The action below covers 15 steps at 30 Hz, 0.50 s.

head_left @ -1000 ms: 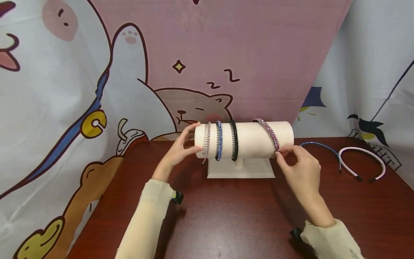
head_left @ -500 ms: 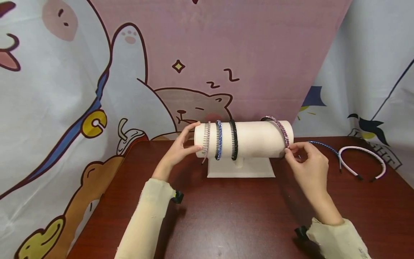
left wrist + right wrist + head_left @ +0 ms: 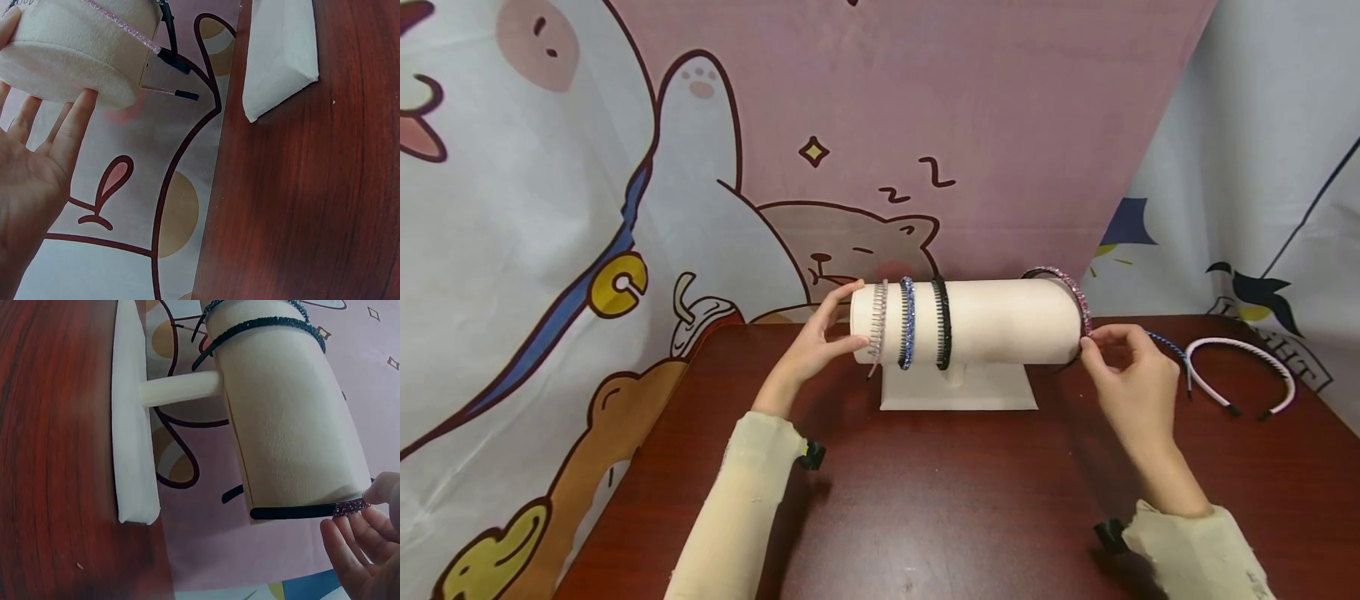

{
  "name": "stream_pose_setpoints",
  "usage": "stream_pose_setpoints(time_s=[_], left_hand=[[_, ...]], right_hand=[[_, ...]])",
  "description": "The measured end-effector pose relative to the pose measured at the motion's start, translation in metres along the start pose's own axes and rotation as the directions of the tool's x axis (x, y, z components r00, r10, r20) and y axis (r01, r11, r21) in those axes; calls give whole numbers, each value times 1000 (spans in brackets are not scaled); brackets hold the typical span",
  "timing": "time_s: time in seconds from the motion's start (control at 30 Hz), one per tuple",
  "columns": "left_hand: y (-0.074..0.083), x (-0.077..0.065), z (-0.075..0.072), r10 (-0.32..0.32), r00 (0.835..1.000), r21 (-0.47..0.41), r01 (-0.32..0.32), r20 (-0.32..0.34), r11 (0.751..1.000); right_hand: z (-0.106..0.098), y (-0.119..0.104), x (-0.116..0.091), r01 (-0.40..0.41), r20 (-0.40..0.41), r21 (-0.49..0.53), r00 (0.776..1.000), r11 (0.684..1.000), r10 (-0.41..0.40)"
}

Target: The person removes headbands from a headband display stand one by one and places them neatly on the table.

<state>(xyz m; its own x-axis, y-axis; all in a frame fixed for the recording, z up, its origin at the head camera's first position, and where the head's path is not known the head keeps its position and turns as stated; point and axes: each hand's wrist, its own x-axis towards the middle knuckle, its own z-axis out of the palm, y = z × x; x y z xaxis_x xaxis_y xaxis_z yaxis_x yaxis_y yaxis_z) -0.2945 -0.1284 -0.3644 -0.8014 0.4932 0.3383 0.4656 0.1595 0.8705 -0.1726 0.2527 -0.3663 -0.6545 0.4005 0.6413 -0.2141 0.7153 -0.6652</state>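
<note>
A cream headband display stand [image 3: 1000, 321] with a horizontal roll stands on the table. My left hand [image 3: 801, 358] holds the roll's left end, thumb in front and index finger at the top; other fingertips touch the end face in the left wrist view. My right hand [image 3: 1138, 396] pinches a pink glittery headband [image 3: 1080, 302] between thumb and fingers. That headband lies right at the roll's right end, its dark tip [image 3: 290, 512] along the rim. Farther left on the roll sit a pale pink comb headband [image 3: 880, 325], a blue glittery one [image 3: 908, 325] and a black one [image 3: 943, 325].
On the dark red wooden table [image 3: 925, 500], to the right of the stand, lie a blue headband [image 3: 1167, 342] and a whitish-pink headband [image 3: 1247, 346], partly overlapping. A printed cartoon cloth [image 3: 1000, 125] hangs behind the table.
My right hand has moved right, sliding the pink glittery headband along the roll to its right end. The left hand has stayed on the roll's left end.
</note>
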Motion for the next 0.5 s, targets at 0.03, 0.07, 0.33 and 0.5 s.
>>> stream_pose_setpoints(time_s=[0.03, 0.07, 0.33, 0.5], left_hand=[[0, 0, 0, 0, 1000, -1, 0, 1, 1000], [0, 0, 0, -1, 1000, -1, 1, 1, 1000], [1, -1, 0, 0, 1000, 3, 0, -6, 1000], [1, -1, 1, -4, 1000, 5, 4, -5, 1000]], right_hand=[[0, 1, 1, 2, 0, -7, 1000, 1000, -2], [0, 3, 1, 5, -1, -13, 1000, 1000, -5], [0, 11, 10, 26, -19, -5, 999, 1000, -27], [-1, 17, 16, 11, -35, 7, 999, 1000, -10]])
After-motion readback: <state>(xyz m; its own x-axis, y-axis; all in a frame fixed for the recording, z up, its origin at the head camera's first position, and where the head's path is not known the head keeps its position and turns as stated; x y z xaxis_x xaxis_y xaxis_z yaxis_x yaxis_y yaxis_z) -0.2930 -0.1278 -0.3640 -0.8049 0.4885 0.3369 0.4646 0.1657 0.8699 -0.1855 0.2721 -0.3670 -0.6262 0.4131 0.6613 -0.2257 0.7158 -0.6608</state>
